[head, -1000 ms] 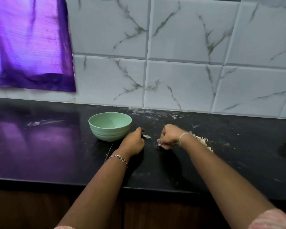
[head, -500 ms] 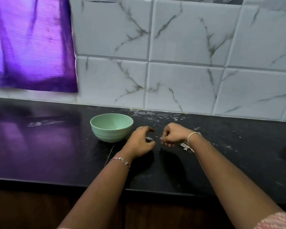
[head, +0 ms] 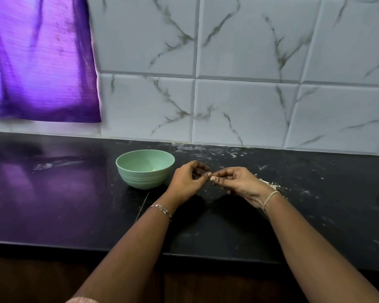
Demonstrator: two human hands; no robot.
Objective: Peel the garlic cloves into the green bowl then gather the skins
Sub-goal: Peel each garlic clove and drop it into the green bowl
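Observation:
The green bowl (head: 145, 168) stands on the black counter (head: 74, 204), left of both hands, with a pale peeled clove (head: 154, 169) just showing inside. A small garlic clove (head: 212, 178) sits between the fingertips of both hands, lifted a little above the counter. My right hand (head: 236, 182) pinches it from the right, and my left hand (head: 187, 181) pinches it from the left with thumb and curled fingers. A small heap of garlic skins (head: 271, 184) lies on the counter behind my right wrist.
Pale flecks and crumbs of skin are scattered along the back of the counter (head: 206, 149) under the tiled wall. A purple curtain (head: 39, 60) hangs at the upper left. The counter's front edge runs below my forearms.
Both hands have lifted off the counter and come together, and a garlic clove is now pinched between their fingertips. The right hand has turned palm-up, away from the skins.

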